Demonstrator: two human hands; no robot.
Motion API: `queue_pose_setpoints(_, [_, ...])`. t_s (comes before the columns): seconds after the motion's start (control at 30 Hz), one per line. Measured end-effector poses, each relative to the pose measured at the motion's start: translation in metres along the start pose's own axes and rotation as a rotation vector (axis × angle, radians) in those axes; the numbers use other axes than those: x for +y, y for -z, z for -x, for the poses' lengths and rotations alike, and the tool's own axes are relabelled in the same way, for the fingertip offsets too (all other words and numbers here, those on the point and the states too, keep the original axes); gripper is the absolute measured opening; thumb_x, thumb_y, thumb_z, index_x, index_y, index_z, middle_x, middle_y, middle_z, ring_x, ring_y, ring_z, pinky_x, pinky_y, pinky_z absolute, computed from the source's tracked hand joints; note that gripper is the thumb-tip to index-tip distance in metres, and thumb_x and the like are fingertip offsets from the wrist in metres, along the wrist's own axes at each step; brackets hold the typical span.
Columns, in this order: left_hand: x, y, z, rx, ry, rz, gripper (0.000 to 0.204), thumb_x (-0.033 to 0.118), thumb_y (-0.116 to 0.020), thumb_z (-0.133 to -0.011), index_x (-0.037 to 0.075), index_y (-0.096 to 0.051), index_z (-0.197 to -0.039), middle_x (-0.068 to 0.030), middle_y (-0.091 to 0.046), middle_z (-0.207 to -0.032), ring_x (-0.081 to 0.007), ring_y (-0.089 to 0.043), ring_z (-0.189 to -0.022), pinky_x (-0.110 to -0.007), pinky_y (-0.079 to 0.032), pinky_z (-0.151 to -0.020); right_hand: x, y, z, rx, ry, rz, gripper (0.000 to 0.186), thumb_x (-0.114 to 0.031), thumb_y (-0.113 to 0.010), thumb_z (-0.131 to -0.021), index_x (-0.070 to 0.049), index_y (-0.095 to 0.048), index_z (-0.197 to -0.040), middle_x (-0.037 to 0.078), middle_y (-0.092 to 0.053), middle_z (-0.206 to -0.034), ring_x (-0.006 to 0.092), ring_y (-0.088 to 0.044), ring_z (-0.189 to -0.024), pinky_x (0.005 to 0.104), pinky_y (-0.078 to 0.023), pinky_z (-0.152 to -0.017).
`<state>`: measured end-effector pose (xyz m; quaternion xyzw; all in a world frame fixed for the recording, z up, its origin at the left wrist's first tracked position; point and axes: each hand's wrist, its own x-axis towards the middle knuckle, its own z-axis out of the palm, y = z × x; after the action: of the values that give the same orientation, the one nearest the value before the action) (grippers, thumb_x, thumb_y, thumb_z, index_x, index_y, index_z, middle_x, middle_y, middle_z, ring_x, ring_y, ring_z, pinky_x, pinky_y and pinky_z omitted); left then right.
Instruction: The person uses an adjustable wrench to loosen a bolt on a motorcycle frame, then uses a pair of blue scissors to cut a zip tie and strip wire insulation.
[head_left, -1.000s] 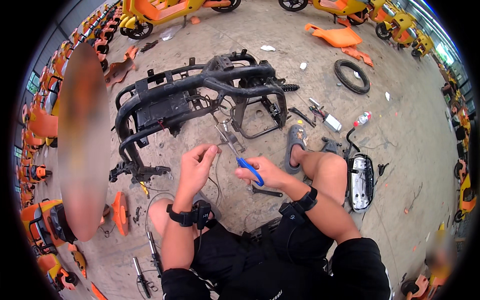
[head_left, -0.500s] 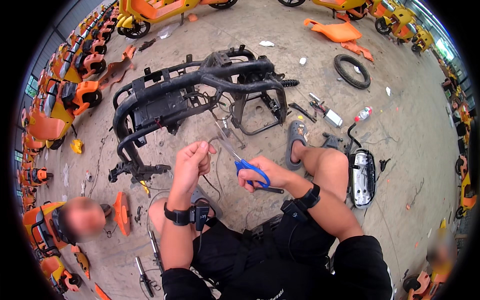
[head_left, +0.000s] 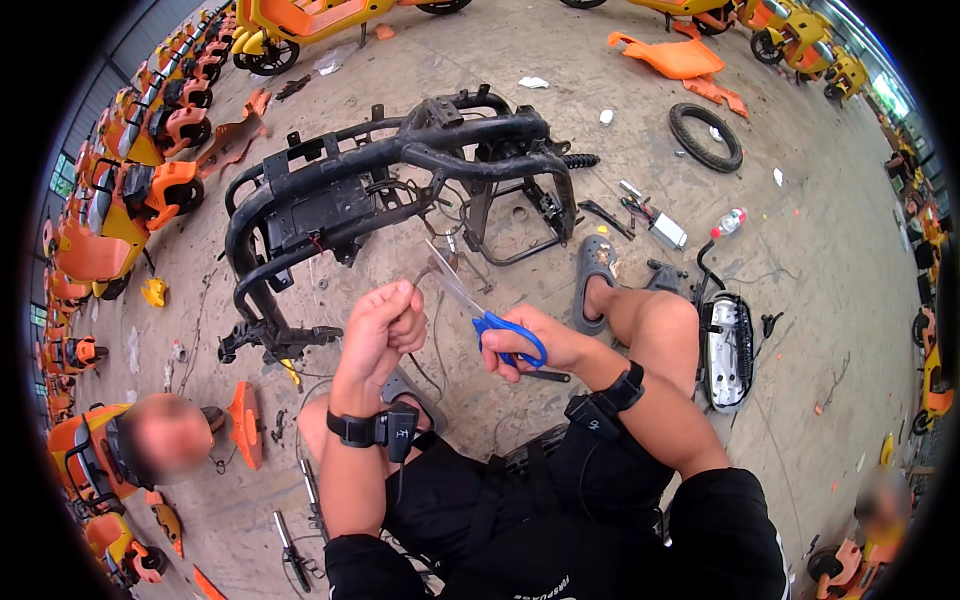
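My left hand (head_left: 384,322) is closed, thumb and forefinger pinching a thin dark cable (head_left: 428,372). The cable's short upper end sticks out above my fingertips, while its lower length hangs below the hand. In my right hand (head_left: 530,340) is a pair of scissors (head_left: 494,322) with blue handles, fingers through the loops. The metal blades point up and left, their tips close beside the cable's upper end. Whether the blades touch the cable I cannot tell. Just beyond both hands, a black scooter frame (head_left: 345,165) lies on the concrete floor.
A tire (head_left: 706,138), a silver box (head_left: 667,231), a plastic bottle (head_left: 729,222) and a black-and-silver wheel-arm part (head_left: 727,352) lie to the right. Orange body panels (head_left: 668,58) are scattered farther off. Rows of scooters (head_left: 100,235) line the left, where another person (head_left: 165,435) appears.
My left hand has shifted slightly left with the cable. The scissors have tilted a little, their blade tips now nearer the cable's upper end. Both holds are unchanged.
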<state>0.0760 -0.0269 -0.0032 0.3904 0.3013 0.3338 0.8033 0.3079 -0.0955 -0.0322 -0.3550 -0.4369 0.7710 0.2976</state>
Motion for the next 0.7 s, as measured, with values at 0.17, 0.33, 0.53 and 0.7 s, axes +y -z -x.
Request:
queue_pose_setpoints(0.17, [-0.003, -0.002, -0.001, 0.004, 0.007, -0.061, 0.029, 0.024, -0.046, -0.103, 0.002, -0.055, -0.088, 0.0061, -0.026, -0.051, -0.0062, -0.022, -0.043, -0.024, -0.020, -0.042, 0.002, 0.000, -0.002, 0.016, -0.008, -0.040, 0.045, -0.045, -0.064, -0.090, -0.002, -0.067, -0.075, 0.003, -0.059, -0.056, 0.0060, -0.048, -0.045, 0.0195, -0.033, -0.043])
queue_pose_setpoints(0.33, [-0.003, -0.010, 0.001, 0.041, -0.019, -0.179, 0.027, 0.025, -0.050, -0.102, 0.001, -0.059, -0.094, 0.0070, -0.029, -0.053, -0.0048, -0.023, -0.044, -0.023, -0.019, -0.043, 0.005, -0.005, -0.005, 0.108, 0.051, 0.080, 0.042, -0.042, -0.070, -0.087, -0.003, -0.064, -0.072, 0.002, -0.059, -0.058, 0.0067, -0.049, -0.049, 0.0205, -0.034, -0.047])
queue_pose_setpoints(0.53, [-0.006, -0.005, 0.003, 0.071, -0.039, -0.247, 0.026, 0.025, -0.056, -0.100, 0.001, -0.063, -0.093, 0.0074, -0.036, -0.054, -0.0037, -0.027, -0.046, -0.022, -0.022, -0.045, 0.008, -0.006, -0.005, 0.295, 0.093, 0.480, 0.049, -0.047, -0.075, -0.080, -0.002, -0.059, -0.071, 0.003, -0.056, -0.060, 0.0114, -0.050, -0.055, 0.0272, -0.038, -0.051])
queue_pose_setpoints(0.7, [-0.010, -0.005, 0.003, 0.139, -0.067, -0.357, 0.027, 0.026, -0.059, -0.098, 0.000, -0.066, -0.096, 0.0083, -0.038, -0.055, -0.0027, -0.029, -0.047, -0.022, -0.023, -0.045, -0.005, -0.019, 0.000, 0.484, 0.103, 0.785, 0.055, -0.053, -0.077, -0.074, -0.001, -0.059, -0.074, 0.007, -0.055, -0.060, 0.0180, -0.052, -0.054, 0.0333, -0.042, -0.054])
